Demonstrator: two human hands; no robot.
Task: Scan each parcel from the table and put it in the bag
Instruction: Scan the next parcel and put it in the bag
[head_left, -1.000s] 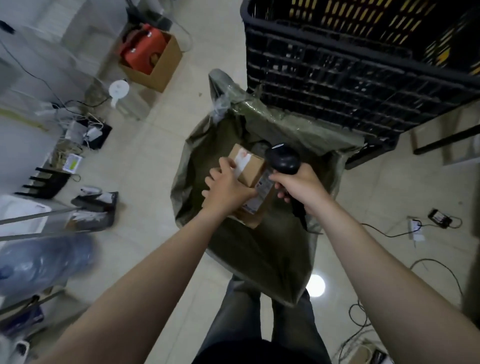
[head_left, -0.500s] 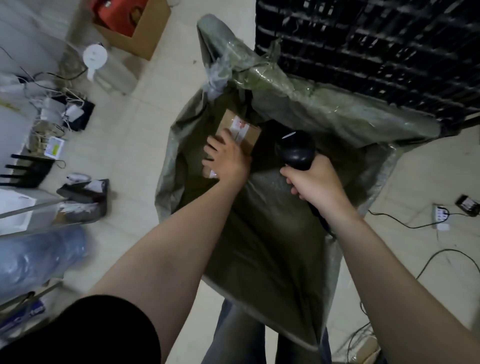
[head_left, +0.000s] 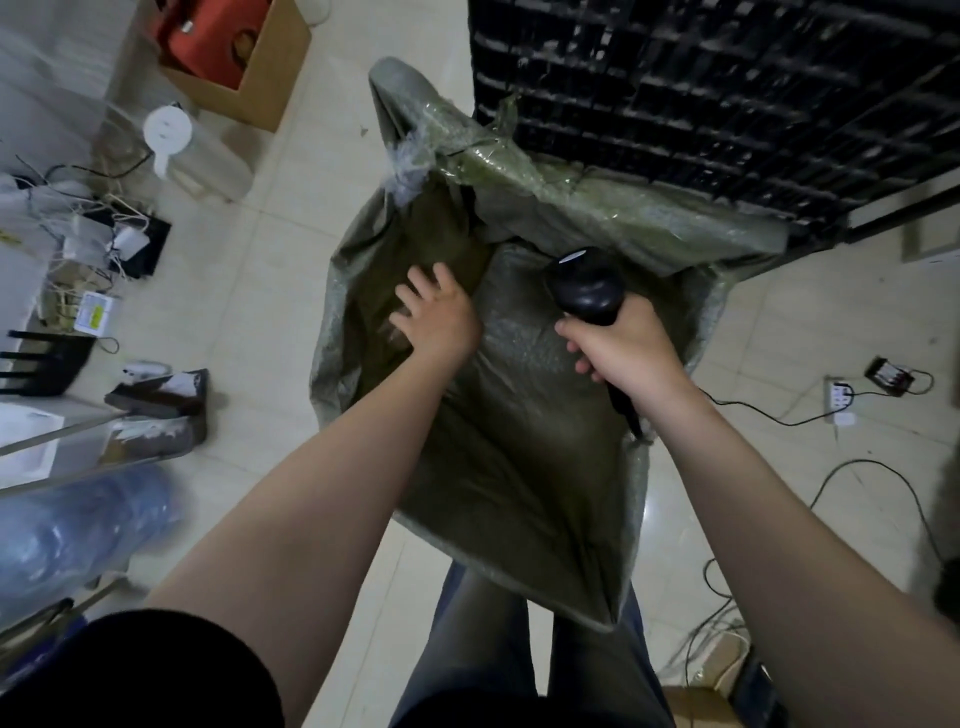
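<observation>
Bag (head_left: 524, 467) open on floor under both arms. Left hand (head_left: 436, 317) inside bag mouth, fingers spread, empty. Right hand (head_left: 628, 353) wrapped tight round black scanner (head_left: 587, 286). Parcel not visible, can't tell where.

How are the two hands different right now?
The left hand is open with fingers spread and holds nothing; the right hand is closed around the black scanner. The left hand reaches down into the green bag, while the right hand hovers above its opening. Both are bare and over the same bag.
</observation>
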